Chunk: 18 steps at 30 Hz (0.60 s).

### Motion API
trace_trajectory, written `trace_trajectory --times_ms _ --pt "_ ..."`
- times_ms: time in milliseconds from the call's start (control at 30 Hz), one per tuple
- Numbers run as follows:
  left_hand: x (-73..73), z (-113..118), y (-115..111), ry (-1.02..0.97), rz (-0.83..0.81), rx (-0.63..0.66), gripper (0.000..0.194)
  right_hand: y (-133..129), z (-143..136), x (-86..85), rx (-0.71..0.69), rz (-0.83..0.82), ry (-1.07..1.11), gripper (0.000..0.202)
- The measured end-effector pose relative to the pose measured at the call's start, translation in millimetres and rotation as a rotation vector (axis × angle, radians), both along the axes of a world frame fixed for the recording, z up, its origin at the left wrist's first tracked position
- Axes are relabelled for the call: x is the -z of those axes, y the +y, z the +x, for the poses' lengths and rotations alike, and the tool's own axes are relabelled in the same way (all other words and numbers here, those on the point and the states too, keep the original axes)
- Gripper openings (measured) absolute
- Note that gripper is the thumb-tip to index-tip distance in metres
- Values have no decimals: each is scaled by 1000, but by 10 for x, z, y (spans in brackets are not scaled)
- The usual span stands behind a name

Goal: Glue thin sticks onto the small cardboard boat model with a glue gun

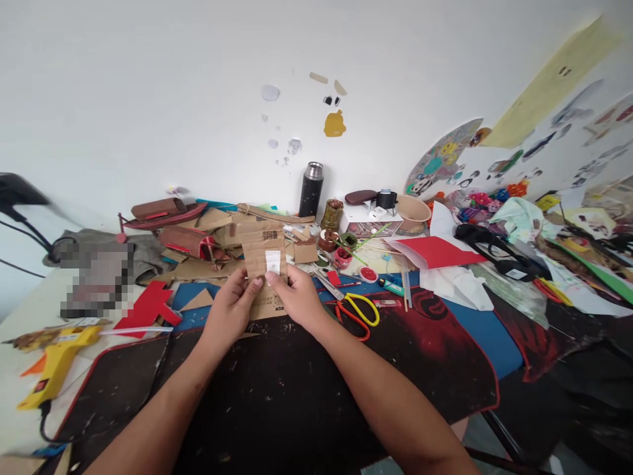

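Note:
Between my two hands is a brown cardboard piece [258,254] with printed marks and a white label on it. My left hand [234,305] grips its left side, thumb on the front face. On the right side my right hand [295,293] does the same, its thumb by the label. The fingers behind the cardboard are hidden. Just right of my right hand lie scissors [363,310] with one yellow and one red handle loop. Cardboard scraps [198,300] and a red cut piece [151,307] lie to the left.
A yellow glue gun [59,366] with its cord rests at the left. Behind stand a black thermos [311,191] and small paint pots [342,257]. Red paper [435,253], a black strapped item [504,254] and craft scraps crowd the right. A dark mat [277,402] spreads in front.

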<state>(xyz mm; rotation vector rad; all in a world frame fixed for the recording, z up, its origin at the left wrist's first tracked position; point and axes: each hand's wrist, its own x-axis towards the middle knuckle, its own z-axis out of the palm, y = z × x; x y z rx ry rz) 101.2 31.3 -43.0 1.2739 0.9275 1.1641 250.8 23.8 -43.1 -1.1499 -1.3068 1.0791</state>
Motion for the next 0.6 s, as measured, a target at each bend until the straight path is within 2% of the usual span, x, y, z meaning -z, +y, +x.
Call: trace_trajectory --times_ms 100,200,267,333,433,500,600 --pt "30 -55 21 40 9 -47 48 -9 -38 30 14 22 63 32" --pt "36 -157 65 -10 -80 -75 59 -23 2 0 45 30 42 32" --pt "29 -201 75 70 -53 -81 64 -27 77 -76 82 42 41 33" --pt "43 -184 39 366 84 -29 49 -36 163 -175 111 50 59 35" --pt "137 -52 -84 799 394 126 33 -69 249 -295 110 52 94 37" --pt "234 50 -159 936 552 150 36 -103 260 -329 95 46 97 38" --pt "374 147 -184 1004 702 140 45 -155 230 -328 84 30 93 39"
